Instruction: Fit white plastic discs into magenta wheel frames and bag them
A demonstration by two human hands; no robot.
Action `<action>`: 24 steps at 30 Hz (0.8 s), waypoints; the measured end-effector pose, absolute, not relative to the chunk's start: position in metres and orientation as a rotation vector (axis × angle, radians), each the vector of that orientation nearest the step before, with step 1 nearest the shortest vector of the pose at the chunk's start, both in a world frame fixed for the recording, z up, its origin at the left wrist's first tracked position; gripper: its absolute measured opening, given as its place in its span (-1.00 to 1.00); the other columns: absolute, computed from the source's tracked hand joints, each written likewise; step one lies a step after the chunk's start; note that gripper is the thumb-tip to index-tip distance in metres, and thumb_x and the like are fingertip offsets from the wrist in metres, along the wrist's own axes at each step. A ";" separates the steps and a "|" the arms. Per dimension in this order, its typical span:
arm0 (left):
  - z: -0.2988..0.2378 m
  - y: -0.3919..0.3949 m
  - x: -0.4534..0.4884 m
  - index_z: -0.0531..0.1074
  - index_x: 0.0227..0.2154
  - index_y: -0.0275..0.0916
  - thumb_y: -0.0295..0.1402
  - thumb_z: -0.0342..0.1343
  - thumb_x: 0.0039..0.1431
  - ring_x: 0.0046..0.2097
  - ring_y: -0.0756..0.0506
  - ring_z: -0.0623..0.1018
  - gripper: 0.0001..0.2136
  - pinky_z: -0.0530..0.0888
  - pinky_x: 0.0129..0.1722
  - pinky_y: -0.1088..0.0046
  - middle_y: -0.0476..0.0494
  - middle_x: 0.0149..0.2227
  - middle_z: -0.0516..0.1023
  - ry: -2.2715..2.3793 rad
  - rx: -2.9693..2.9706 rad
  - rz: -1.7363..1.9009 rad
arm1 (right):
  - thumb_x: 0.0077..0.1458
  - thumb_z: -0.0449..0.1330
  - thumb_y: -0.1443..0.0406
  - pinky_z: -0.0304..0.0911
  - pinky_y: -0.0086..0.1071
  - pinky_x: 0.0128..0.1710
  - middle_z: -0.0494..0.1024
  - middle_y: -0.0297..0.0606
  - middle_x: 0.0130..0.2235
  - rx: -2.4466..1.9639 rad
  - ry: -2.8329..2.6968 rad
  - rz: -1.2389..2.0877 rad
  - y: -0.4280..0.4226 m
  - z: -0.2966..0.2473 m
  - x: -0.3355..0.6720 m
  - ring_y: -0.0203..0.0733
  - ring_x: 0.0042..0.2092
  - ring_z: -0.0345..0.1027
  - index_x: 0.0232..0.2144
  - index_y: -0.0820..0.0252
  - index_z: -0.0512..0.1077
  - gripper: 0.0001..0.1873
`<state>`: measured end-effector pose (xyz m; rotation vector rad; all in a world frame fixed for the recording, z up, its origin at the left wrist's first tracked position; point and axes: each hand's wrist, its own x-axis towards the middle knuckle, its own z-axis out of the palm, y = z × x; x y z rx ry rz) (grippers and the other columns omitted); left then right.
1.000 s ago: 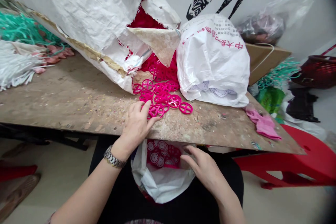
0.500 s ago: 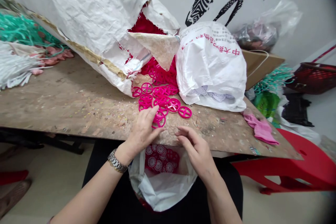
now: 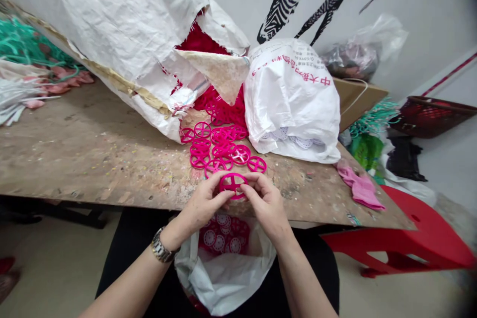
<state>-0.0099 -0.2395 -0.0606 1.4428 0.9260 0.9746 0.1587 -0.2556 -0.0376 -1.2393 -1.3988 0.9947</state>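
Note:
Between my two hands I hold a pink plastic ring with a cross inside, over the table's front edge. My left hand pinches its left side, and my right hand grips its right side with thumb and fingers. Just beyond lie several loose pink rings of the same kind, spilling from a torn white woven sack. Below my hands, an open white bag on my lap contains pink rings with white lacy discs.
A white printed bag with white lacy discs showing stands on the wooden table. Pink cloth lies by the right edge, above a red stool. Green cords and white strands lie at left.
My left hand has taken a pink ring from the near side of the pile and drawn it toward me. My right hand has moved in and taken hold of its other side.

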 end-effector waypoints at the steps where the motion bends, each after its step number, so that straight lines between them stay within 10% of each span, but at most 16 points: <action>1: -0.060 -0.238 -0.009 0.38 0.07 -0.19 -0.28 0.13 0.23 -0.31 -0.06 0.58 -0.65 0.58 -0.36 0.43 -0.13 -0.17 0.56 0.900 1.363 0.952 | 0.15 0.21 0.22 0.36 -0.37 -0.25 0.59 -0.33 -0.34 -1.243 -1.429 0.984 -0.255 -0.037 0.160 -0.20 -0.29 0.48 -0.22 0.14 0.50 -0.84; 24: -0.069 -0.233 -0.006 0.38 0.06 -0.26 -0.24 0.11 0.21 -0.46 0.00 0.59 -0.61 0.55 -0.47 0.52 -0.06 -0.32 0.55 0.988 1.129 0.976 | 0.15 0.18 0.09 0.29 -0.14 -0.02 0.52 0.18 0.06 -2.244 -1.769 -0.038 -0.045 -0.046 0.285 0.19 0.06 0.43 0.09 0.30 0.45 -0.46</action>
